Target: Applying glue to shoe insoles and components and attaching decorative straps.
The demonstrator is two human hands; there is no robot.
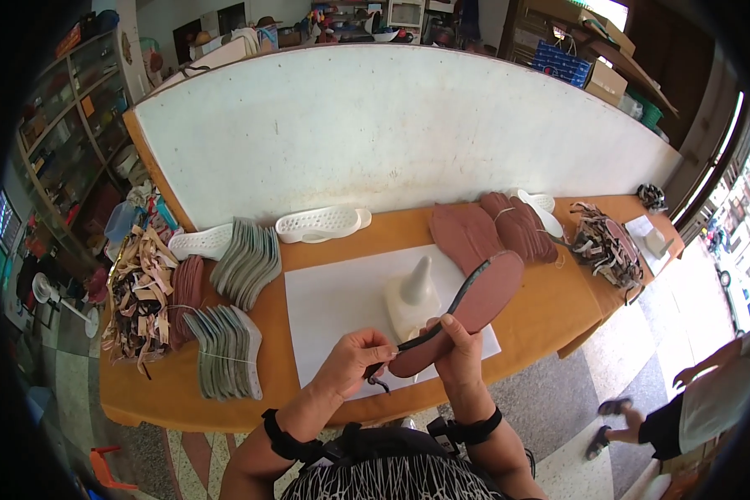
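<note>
A reddish-brown shoe insole (485,302) is held up at a slant over the front of the table. My right hand (461,354) grips its edge near the middle, thumb on top. Along the insole's left edge runs a narrow black strip (423,337). Near the lower end of the insole, my left hand (354,362) pinches this strip between thumb and fingers, and its loose tail curls below. Just beyond my hands, a whitish bottle with a cone-shaped nozzle (417,287) stands on a white paper sheet (325,312).
Grey insole stacks (229,354), a bundle of tan strips (142,292) and white soles (321,225) lie left and behind. Reddish insoles (517,229) and dark strips (606,246) lie right. A white partition (392,133) rises behind; a person (721,396) is at the right.
</note>
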